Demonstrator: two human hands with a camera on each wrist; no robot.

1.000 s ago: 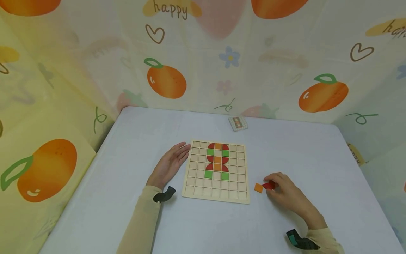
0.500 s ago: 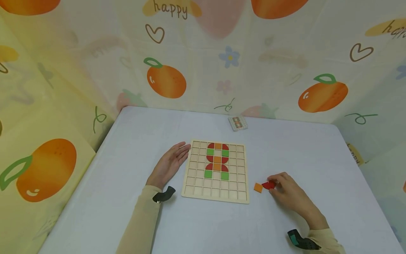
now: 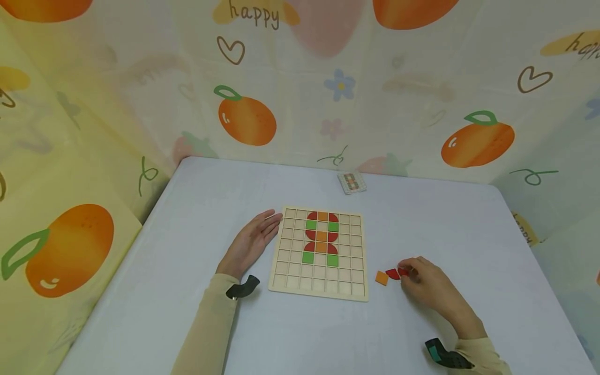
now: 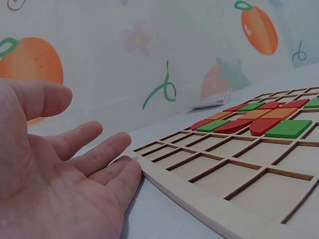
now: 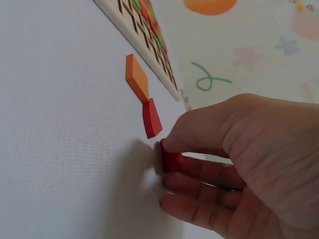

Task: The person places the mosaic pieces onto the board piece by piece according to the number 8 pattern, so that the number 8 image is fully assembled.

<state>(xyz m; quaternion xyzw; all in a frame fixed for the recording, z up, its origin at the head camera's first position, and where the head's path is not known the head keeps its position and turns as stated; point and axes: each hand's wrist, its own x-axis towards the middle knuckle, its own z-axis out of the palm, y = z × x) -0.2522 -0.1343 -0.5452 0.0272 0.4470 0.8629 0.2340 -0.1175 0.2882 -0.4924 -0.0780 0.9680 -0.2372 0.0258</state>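
Observation:
A wooden grid board lies mid-table, with red rounded tiles, orange squares and green squares set in its middle columns. My left hand rests at the board's left edge, fingers extended and palm turned toward it, holding nothing. To the right of the board, my right hand pinches a red tile between thumb and fingers, close over the cloth. Beside that tile a second red tile with a curved side lies on the table, its corner at an orange square tile.
A small stack of pattern cards sits behind the board, near the table's back edge. White cloth covers the table. A printed curtain hangs behind and at both sides.
My right hand has shifted slightly right with the pinched red tile, and a gap shows between it and the other red tile. My left hand stays put.

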